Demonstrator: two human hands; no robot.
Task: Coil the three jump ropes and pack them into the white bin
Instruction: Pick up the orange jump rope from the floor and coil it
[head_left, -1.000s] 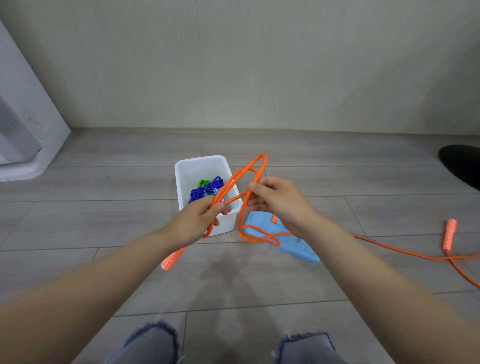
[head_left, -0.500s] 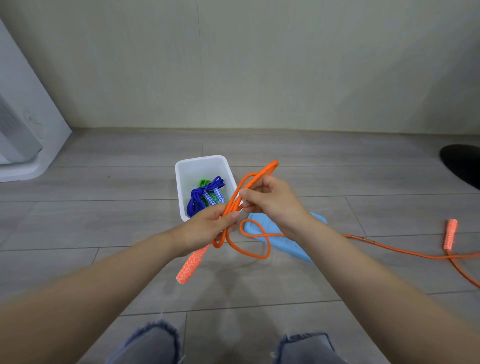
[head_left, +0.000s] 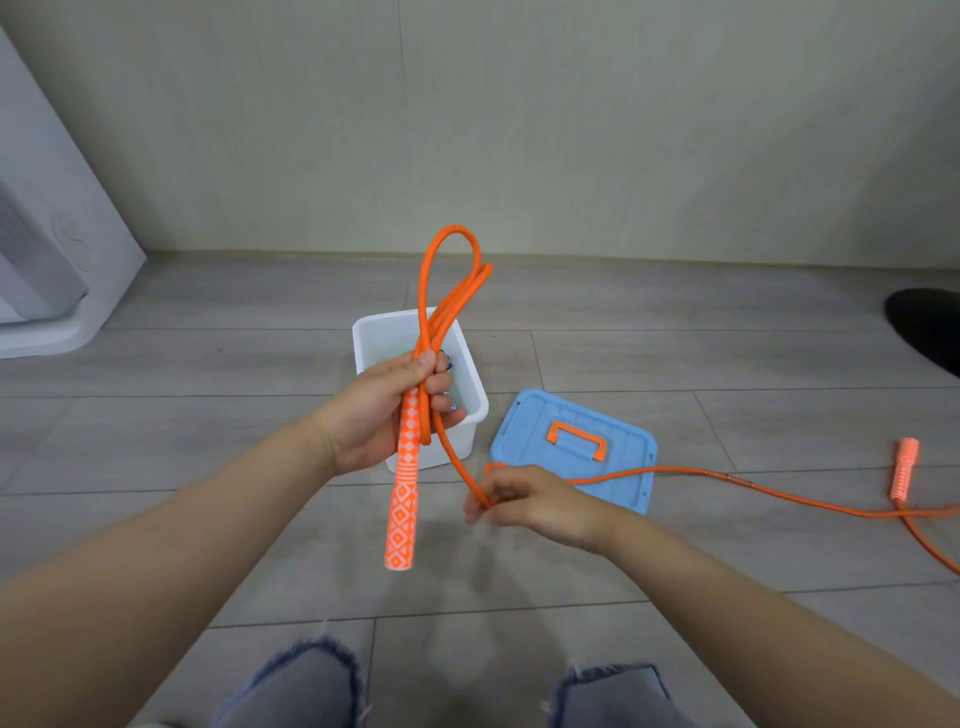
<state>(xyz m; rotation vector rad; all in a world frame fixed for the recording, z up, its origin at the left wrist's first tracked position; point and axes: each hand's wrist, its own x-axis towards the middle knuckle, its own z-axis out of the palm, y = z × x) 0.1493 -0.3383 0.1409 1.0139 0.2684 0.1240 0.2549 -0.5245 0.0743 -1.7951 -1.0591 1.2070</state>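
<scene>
Rising in loops above the white bin (head_left: 470, 415), the orange jump rope (head_left: 447, 291) is gripped with its patterned handle (head_left: 404, 488) in the closed left hand (head_left: 387, 410); right hand (head_left: 530, 499) pinches the trailing rope near the blue lid (head_left: 623, 441); second handle (head_left: 905, 475) lies on the floor (head_left: 260, 441), well apart.

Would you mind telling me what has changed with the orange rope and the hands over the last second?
The left hand has turned the gathered loops upright, so the patterned handle now hangs below its grip. The right hand left the loops, dropped toward the floor and pinched the orange rope further along. The white bin, blue lid and far handle stayed put.
</scene>
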